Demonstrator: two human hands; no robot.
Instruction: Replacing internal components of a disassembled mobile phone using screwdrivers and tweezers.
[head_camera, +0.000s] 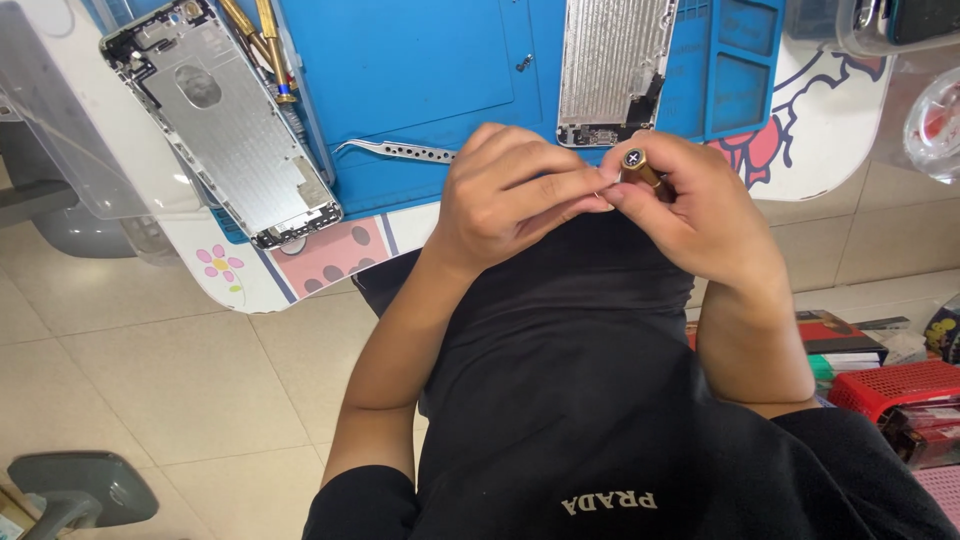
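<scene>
My right hand (690, 205) grips a small gold-coloured screwdriver (637, 168), its round cap end facing the camera. My left hand (515, 195) pinches at the screwdriver's shaft with thumb and fingertips, right beside the right hand. Both hands hover over my lap at the near edge of a blue work mat (420, 70). A silver phone back housing (228, 125) lies on the mat's left side. A second metal phone plate (612, 65) lies just beyond my hands. Metal tweezers (400, 150) rest on the mat to the left of my left hand.
Several gold-handled screwdrivers (262, 45) lie at the mat's upper left. A white table (810, 130) with cartoon prints carries the mat. A red basket (895, 385) and boxes sit on the tiled floor at right. A grey chair base (75, 490) shows at bottom left.
</scene>
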